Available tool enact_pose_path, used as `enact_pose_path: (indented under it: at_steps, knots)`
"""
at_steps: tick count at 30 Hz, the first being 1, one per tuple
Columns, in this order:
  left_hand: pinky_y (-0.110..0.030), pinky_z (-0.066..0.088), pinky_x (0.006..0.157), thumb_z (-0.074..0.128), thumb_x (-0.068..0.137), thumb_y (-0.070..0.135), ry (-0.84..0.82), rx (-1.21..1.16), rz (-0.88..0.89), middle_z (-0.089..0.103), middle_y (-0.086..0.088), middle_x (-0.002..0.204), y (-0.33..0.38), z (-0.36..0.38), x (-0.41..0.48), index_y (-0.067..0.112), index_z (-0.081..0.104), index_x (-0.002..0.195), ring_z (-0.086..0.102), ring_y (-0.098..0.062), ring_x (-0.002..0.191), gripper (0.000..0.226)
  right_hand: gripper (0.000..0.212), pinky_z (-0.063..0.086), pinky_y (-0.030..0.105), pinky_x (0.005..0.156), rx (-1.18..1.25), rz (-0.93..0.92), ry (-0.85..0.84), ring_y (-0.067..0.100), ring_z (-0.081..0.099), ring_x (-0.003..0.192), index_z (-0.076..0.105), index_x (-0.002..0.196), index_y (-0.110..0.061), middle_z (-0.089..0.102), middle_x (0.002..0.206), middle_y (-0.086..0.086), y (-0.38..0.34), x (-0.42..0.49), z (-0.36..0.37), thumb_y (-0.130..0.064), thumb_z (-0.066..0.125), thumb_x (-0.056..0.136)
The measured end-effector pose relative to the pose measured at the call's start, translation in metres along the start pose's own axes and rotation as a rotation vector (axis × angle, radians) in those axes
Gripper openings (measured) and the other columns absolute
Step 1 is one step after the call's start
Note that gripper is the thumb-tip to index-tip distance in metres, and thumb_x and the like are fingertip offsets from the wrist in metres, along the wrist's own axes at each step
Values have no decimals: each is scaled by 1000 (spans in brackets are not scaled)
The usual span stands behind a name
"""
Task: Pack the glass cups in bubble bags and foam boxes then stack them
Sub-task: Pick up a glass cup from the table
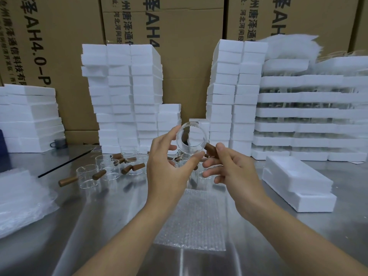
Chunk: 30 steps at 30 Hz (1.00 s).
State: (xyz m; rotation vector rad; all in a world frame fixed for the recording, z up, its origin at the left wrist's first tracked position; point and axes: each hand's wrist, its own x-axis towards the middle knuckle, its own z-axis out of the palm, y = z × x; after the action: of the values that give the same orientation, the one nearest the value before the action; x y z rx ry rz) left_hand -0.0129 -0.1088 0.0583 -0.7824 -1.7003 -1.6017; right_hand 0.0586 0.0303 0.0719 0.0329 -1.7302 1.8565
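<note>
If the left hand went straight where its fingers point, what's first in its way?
The left hand probably meets the short foam box stack behind its glass cup; depth unclear.

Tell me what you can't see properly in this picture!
Head view:
- The glass cups on the table: the middle ones hide behind the left hand and right hand.
- The held glass cup: the right hand covers the end of its wooden handle.
- The cardboard box print: cut by the top edge and the foam box stacks.
- The small dark thing, far left: too blurred to name.
</note>
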Motion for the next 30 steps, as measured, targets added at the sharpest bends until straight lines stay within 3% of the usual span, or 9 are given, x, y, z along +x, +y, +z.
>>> enact_pose_path:
  at_steps: [11, 13, 16, 19, 24, 27, 30]
  knots:
    - [-16, 48, 79, 87, 77, 62, 8, 20, -6, 53, 32, 125, -2, 1, -2, 48, 57, 141, 58, -1, 118, 73, 39, 48, 19, 54, 19, 94, -69, 15, 74, 70, 81, 103, -22, 77, 83, 5, 3, 0, -1, -47, 51, 107]
    - [-14, 50, 80, 83, 75, 68, -24, -13, -26, 55, 34, 128, -1, 0, -2, 50, 58, 141, 55, 5, 124, 73, 35, 49, 20, 54, 3, 57, -35, 14, 72, 68, 81, 102, -25, 77, 84, 3, 4, 1, -2, -43, 51, 108]
    - [-16, 53, 80, 88, 79, 61, -90, -44, -50, 60, 38, 129, 0, -3, 2, 54, 56, 142, 56, 6, 125, 71, 30, 50, 20, 52, -43, -34, 22, 13, 69, 64, 79, 104, -25, 75, 84, 1, 5, 3, -6, -37, 52, 109]
    - [-17, 55, 83, 91, 78, 53, -192, -23, -43, 59, 39, 129, 0, -7, 7, 58, 48, 152, 59, 2, 122, 86, 26, 50, 21, 51, -111, -116, 58, 13, 69, 63, 76, 108, -21, 75, 82, -3, 4, 6, -12, -32, 53, 109]
    - [-21, 57, 79, 96, 74, 48, -222, 50, -36, 65, 29, 126, -6, -10, 7, 53, 59, 143, 62, 0, 119, 78, 21, 49, 20, 50, -153, -178, 72, 15, 69, 62, 76, 105, -23, 76, 84, -3, 2, 8, -17, -33, 59, 106]
    - [-27, 60, 81, 97, 72, 48, -211, 39, -59, 68, 27, 128, -7, -9, 6, 51, 61, 136, 64, 2, 119, 74, 23, 55, 22, 57, -157, -140, 50, 14, 74, 73, 74, 110, -28, 77, 92, -5, 4, 8, -17, -47, 65, 99]
    - [-33, 60, 86, 95, 72, 57, -229, -19, -91, 69, 28, 129, -5, -6, 5, 48, 61, 135, 65, 4, 121, 73, 38, 62, 31, 74, -98, 23, -117, 13, 77, 96, 74, 114, -31, 78, 109, -6, 9, 8, -14, -61, 69, 91]
